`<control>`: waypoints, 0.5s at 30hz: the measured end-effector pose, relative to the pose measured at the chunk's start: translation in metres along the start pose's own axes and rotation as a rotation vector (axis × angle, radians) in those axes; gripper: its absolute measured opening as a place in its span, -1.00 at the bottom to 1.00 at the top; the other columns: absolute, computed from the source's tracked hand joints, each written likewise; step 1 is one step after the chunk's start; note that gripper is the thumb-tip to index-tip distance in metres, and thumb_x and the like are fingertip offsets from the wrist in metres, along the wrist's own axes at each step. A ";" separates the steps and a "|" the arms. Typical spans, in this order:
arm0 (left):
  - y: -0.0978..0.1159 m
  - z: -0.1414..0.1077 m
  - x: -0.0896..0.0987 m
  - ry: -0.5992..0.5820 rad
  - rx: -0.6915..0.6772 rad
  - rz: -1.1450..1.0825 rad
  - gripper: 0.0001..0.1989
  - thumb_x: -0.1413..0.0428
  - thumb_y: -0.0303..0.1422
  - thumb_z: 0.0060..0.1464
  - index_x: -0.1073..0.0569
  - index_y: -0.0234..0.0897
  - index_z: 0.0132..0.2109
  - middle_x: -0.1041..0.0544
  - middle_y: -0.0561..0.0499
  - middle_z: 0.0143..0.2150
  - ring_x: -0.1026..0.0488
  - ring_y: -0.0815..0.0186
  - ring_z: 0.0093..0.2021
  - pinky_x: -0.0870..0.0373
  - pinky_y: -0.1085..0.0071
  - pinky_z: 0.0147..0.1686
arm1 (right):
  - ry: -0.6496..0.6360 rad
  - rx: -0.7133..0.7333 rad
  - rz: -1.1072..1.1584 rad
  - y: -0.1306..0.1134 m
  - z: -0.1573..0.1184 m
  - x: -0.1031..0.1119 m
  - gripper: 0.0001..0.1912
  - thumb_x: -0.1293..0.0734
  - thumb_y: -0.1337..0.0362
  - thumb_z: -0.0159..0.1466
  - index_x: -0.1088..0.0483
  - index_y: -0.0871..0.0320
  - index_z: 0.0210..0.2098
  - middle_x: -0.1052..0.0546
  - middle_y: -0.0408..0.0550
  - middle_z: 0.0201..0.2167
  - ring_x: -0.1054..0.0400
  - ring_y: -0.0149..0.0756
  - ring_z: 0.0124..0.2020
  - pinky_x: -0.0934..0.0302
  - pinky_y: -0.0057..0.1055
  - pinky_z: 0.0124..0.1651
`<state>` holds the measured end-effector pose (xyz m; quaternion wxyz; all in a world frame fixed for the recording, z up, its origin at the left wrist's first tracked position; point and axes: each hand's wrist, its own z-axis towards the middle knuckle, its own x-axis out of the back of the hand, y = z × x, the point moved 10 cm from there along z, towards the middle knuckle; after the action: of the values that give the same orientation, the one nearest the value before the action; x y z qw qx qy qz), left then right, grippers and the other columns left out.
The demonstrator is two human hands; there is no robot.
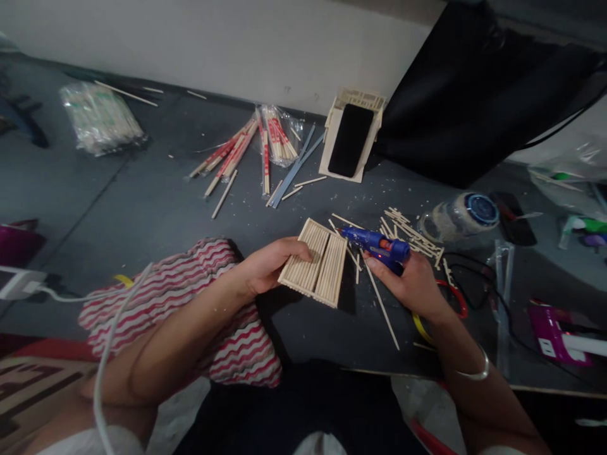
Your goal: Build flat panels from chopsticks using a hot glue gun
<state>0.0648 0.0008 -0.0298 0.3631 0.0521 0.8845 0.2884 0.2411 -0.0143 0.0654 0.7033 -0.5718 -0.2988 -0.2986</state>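
My left hand (275,262) grips a small panel of wooden sticks (327,268), its thumb pressed on the face. The panel is framed by sticks along its edges, and a dark gap runs between its rows. In my right hand (417,284) is a blue glue gun (374,243), fingers wrapped round its handle. The nozzle points left and sits close to the panel's upper right corner; whether it touches I cannot tell. Loose wooden sticks (382,303) lie on the table beneath and beside the gun.
A patterned cushion (190,303) lies under my left forearm. Packaged chopsticks (232,151), a phone (351,139) on a stand and a bag of sticks (99,117) are farther back. A clear jar (455,218), cut stick pieces (412,230) and a black cable (502,303) are at right.
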 end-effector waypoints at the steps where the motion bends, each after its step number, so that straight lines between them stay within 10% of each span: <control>1: 0.000 0.000 0.000 -0.003 0.001 0.003 -0.67 -0.15 -0.56 -0.14 -0.57 -0.42 -0.14 -0.65 -0.10 -0.37 -0.56 0.29 -0.42 -0.51 0.45 -0.40 | 0.023 -0.013 0.007 0.002 0.001 0.001 -0.78 -0.37 0.09 0.27 -0.57 0.09 -0.29 -0.67 -0.01 -0.37 -0.58 -0.10 -0.33 -0.44 -0.21 -0.23; 15: 0.002 0.001 0.002 0.027 -0.027 0.040 -0.71 -0.25 -0.53 -0.11 -0.59 -0.42 -0.15 -0.67 -0.13 -0.32 -0.60 0.24 -0.40 -0.54 0.38 -0.35 | 0.085 -0.091 0.037 0.021 -0.002 -0.008 -0.64 -0.30 -0.04 0.32 -0.60 0.08 -0.29 -0.68 0.03 -0.34 -0.58 -0.03 -0.22 -0.44 -0.15 -0.15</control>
<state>0.0637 0.0032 -0.0304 0.3461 0.0607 0.8841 0.3082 0.2518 -0.0118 0.0460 0.6939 -0.5954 -0.2445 -0.3229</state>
